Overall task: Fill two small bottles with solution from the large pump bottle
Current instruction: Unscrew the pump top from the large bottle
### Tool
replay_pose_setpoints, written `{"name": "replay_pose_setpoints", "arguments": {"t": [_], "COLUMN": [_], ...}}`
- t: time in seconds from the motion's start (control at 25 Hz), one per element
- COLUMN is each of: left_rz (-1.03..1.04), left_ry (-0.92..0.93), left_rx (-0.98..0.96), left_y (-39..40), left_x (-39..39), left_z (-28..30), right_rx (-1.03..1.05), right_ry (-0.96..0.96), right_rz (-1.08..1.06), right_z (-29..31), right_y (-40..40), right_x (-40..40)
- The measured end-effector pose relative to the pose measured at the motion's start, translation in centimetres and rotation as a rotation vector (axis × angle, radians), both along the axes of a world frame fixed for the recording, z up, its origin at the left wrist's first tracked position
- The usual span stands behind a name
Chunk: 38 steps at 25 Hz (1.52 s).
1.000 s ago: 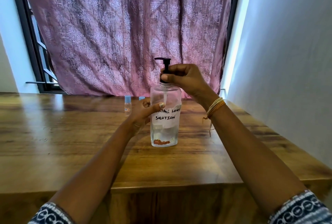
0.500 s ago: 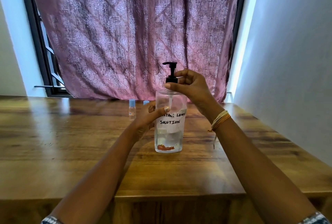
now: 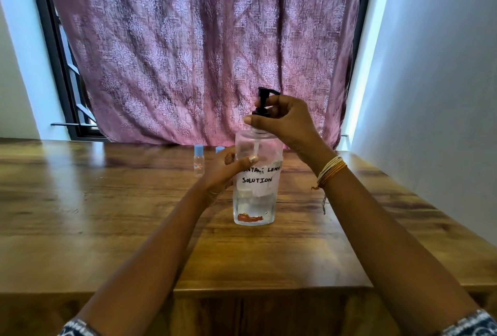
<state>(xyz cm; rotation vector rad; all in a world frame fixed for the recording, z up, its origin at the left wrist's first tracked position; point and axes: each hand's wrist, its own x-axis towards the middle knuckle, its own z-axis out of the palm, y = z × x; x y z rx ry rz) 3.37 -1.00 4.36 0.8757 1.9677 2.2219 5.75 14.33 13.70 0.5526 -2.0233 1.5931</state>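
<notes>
A large clear pump bottle (image 3: 255, 201) with a handwritten "contact lens solution" label stands upright on the wooden table (image 3: 107, 214). My left hand (image 3: 226, 168) grips its body from the left, thumb across the front. My right hand (image 3: 285, 123) holds the black pump collar at the neck, with the pump head (image 3: 265, 93) rising above my fingers. Behind, near the curtain, stands a small clear bottle with a blue cap (image 3: 198, 161). A second blue cap (image 3: 219, 149) peeks out just behind my left hand; its bottle is hidden.
A purple patterned curtain (image 3: 201, 53) hangs over the window behind the table. A white wall (image 3: 443, 93) runs close along the table's right side. The table's front edge (image 3: 269, 290) lies near me.
The pump head has turned from pointing left to pointing back and right, my right hand twisting at the collar. The bottle stays in place in my left hand.
</notes>
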Motion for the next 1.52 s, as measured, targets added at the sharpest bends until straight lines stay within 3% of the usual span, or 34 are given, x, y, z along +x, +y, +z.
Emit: {"name": "replay_pose_setpoints", "arguments": {"t": [0.24, 0.48, 0.72, 0.92, 1.16, 1.36, 1.52], "left_rz": [0.015, -0.014, 0.032, 0.017, 0.005, 0.01, 0.001], "left_ry": [0.0, 0.023, 0.059, 0.045, 0.036, 0.032, 0.043], "left_rx": [-0.008, 0.03, 0.047, 0.048, 0.076, 0.068, 0.058], "left_y": [-0.1, -0.3, -0.7, -0.7, -0.7, -0.6, -0.7], "left_x": [-0.5, -0.3, -0.7, -0.7, -0.4, -0.3, -0.4], "left_z": [-0.3, 0.0, 0.0, -0.1, 0.1, 0.0, 0.0], "right_rx": [-0.055, -0.006, -0.049, 0.056, -0.025, 0.033, -0.076], "right_ry": [-0.119, -0.095, -0.146, -0.079, -0.183, -0.125, -0.126], "right_rz": [0.327, 0.101, 0.298, -0.034, 0.257, 0.009, 0.071], "right_z": [0.0, 0.3, 0.4, 0.6, 0.5, 0.7, 0.2], "right_y": [1.0, 0.2, 0.5, -0.7, 0.4, -0.4, 0.2], "right_x": [0.2, 0.3, 0.6, 0.5, 0.6, 0.2, 0.3]}}
